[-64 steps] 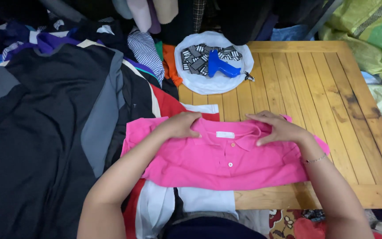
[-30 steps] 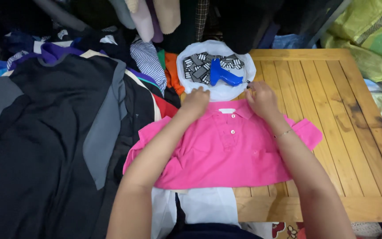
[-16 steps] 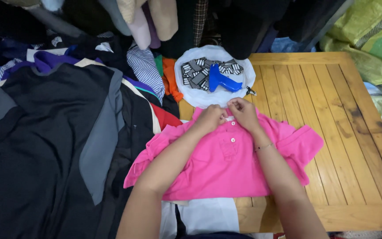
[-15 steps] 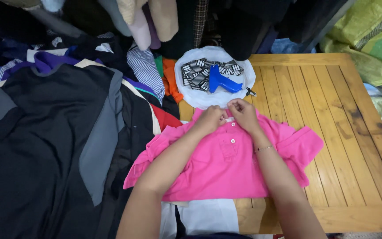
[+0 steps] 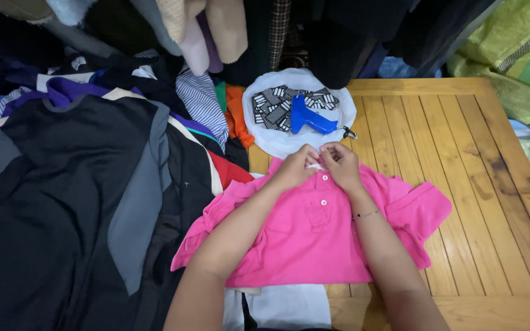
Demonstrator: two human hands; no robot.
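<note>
Pink polo shirt (image 5: 314, 236) lies flat at frame centre, half on the wooden desk (image 5: 461, 184); left hand (image 5: 295, 167) and right hand (image 5: 340, 165) both pinch its collar at the top button; blue tagging gun (image 5: 308, 117) sits on white bag (image 5: 277, 141) just above; dark clothes pile (image 5: 75, 202) fills the left.

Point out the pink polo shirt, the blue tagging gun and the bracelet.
pink polo shirt (image 5: 305, 242): head view, on the chest panel below the buttons.
blue tagging gun (image 5: 307, 117): head view, on its body, lying on the white bag.
bracelet (image 5: 367, 214): head view, on the thin chain at the right wrist.
</note>
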